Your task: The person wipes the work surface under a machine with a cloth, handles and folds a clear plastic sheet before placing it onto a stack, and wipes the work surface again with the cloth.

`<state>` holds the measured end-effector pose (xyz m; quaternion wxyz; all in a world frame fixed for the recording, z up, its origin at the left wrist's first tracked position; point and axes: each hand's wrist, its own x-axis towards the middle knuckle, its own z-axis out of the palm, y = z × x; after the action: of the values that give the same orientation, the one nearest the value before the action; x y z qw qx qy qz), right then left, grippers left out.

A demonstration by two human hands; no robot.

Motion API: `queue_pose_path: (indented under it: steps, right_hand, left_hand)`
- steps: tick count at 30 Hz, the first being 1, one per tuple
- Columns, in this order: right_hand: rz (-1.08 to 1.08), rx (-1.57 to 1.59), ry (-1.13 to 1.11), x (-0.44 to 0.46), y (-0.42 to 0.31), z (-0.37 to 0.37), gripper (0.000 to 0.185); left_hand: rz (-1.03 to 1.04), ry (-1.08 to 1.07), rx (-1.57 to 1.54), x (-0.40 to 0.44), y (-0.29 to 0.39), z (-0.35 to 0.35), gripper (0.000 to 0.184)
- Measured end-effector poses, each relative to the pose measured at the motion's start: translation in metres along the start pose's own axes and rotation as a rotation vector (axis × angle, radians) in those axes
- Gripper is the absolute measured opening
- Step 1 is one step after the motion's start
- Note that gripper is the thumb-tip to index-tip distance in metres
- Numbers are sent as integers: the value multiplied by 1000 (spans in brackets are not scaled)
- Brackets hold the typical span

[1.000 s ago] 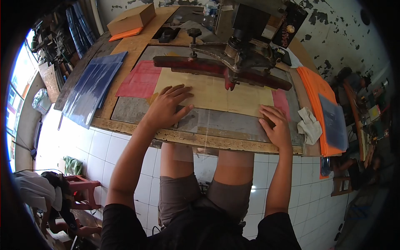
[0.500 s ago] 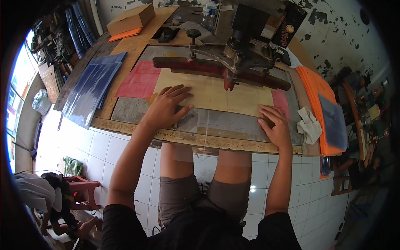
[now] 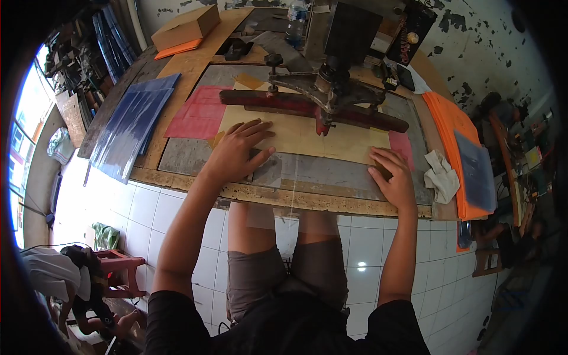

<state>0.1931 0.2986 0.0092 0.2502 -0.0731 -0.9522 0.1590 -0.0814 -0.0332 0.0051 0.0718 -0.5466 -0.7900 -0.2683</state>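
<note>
A pale yellow sheet (image 3: 296,134) lies on the grey press bed, partly under the long bar (image 3: 355,113) of a press. My left hand (image 3: 241,148) rests flat over the sheet's left part, fingers spread and thumb apart. At the sheet's front right corner, my right hand (image 3: 393,174) touches the edge with bent fingers, the thumb held away from them. Both hands are open and grip nothing. Pink-red sheet material (image 3: 198,112) shows left of the yellow sheet, and another pink piece (image 3: 400,145) lies by the right fingers. The bar hides the sheet's back edge.
Clear blue-tinted plastic sheets (image 3: 133,121) overhang the table's left. Orange sheets (image 3: 452,121) with a plastic sleeve (image 3: 475,165) lie at right, beside a white cloth (image 3: 441,177). A cardboard box (image 3: 186,28) and a bottle (image 3: 296,23) stand behind. A person (image 3: 59,272) sits low at left.
The press head and its bar have come down closer to the yellow sheet. My right thigh has shifted inward. Both hands stay almost where they were.
</note>
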Motion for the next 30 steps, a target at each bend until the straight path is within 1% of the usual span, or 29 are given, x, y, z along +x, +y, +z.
queue_pose_path:
  steps: [15, 18, 21, 27, 30]
  right_hand:
    - [-1, 13, 11, -2, 0, 0, 33]
    - [4, 22, 14, -2, 0, -1, 33]
    - [-1, 24, 12, -3, 0, -1, 33]
    - [25, -61, 35, -16, -6, 4, 35]
    - [61, -63, 59, -28, -12, 6, 36]
  left_hand:
    - [-9, 7, -41, -1, 1, 0, 43]
    - [-12, 32, -66, -2, 1, -1, 42]
    - [-1, 118, -153, -2, -2, -1, 38]
    - [-186, 212, -210, -5, -3, -7, 31]
    - [-235, 166, -190, -14, 0, -8, 32]
